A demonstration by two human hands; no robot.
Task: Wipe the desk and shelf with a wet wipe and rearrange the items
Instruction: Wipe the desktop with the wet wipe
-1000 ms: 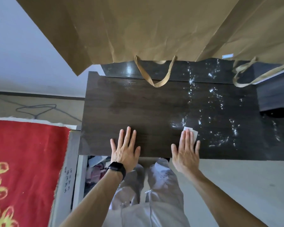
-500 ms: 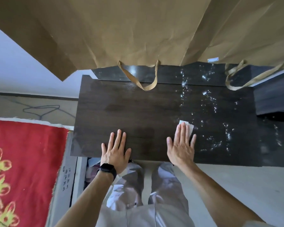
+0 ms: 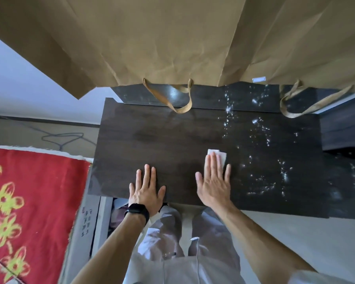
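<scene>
1. The right hand (image 3: 213,181) lies flat with its fingers straight and together, pressing the white wet wipe (image 3: 222,156) onto the dark tabletop (image 3: 152,140). The wipe's far edge shows beyond the fingertips.
2. The left hand (image 3: 146,189) rests flat and spread on the tabletop near its front edge, holding nothing. A black watch (image 3: 136,211) is on that wrist.
3. Shiny wet streaks (image 3: 260,140) lie to the right of the wipe.
4. Brown paper bags (image 3: 152,37) hang over the tabletop's far side, with their handles (image 3: 172,101) drooping onto it.
5. A red patterned rug (image 3: 29,201) lies to the left.
</scene>
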